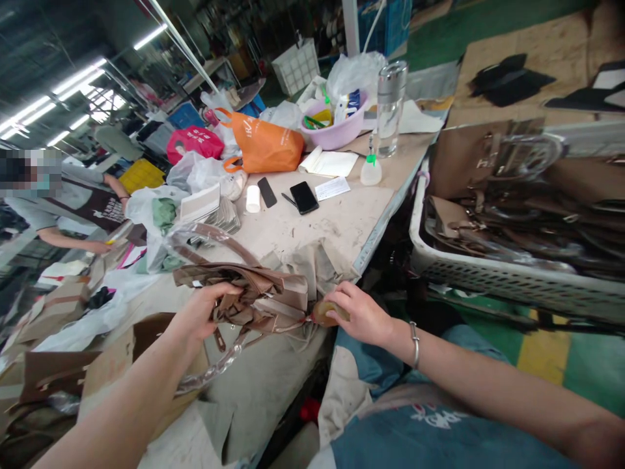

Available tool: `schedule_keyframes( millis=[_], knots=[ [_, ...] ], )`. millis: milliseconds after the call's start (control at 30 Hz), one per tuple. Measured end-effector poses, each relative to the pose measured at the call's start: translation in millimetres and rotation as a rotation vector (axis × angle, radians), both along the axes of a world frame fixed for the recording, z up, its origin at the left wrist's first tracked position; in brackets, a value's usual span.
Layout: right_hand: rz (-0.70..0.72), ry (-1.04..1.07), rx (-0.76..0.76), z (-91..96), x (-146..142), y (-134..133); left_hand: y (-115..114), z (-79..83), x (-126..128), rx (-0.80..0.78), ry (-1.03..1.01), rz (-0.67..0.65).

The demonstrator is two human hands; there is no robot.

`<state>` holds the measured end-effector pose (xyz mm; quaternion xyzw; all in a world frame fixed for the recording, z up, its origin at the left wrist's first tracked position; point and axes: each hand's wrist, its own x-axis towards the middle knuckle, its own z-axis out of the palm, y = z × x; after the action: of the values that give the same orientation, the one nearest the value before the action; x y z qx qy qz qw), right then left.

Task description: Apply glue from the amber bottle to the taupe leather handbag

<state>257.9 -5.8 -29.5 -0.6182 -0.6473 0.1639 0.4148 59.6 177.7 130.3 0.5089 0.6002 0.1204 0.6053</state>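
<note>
A brown handbag (293, 292) lies tipped over on the table before me, its mouth and lining bunched toward my left hand (208, 309). That hand's fingers are closed on the bag's lining and edge. In my right hand (360, 314) is a small amber squeeze bottle (322, 312) with a red tip. The tip points left and meets, or nearly meets, the bag's edge; I cannot tell which. Plastic-wrapped handles (215, 234) arch over the bag's far side. Beneath and behind it is crumpled grey-beige cloth (319, 267).
A white crate (488, 277) of brown bags stands at the right. Farther back on the table are a phone (303, 197), a clear bottle (390, 111), an orange bag (266, 143) and a purple basin (339, 133). A co-worker (81, 202) is at the left.
</note>
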Motion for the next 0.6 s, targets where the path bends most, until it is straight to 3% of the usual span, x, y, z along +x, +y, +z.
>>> schedule_keyframes(
  millis=[267,600],
  knots=[
    [0.152,-0.343,0.178,3.9,4.6,-13.4,10.6,-10.9,16.3,-0.020,-0.044,0.002],
    [0.077,-0.239,0.273,1.9,2.1,-22.0,23.8,-20.4,36.6,-0.013,-0.096,-0.042]
  ],
)
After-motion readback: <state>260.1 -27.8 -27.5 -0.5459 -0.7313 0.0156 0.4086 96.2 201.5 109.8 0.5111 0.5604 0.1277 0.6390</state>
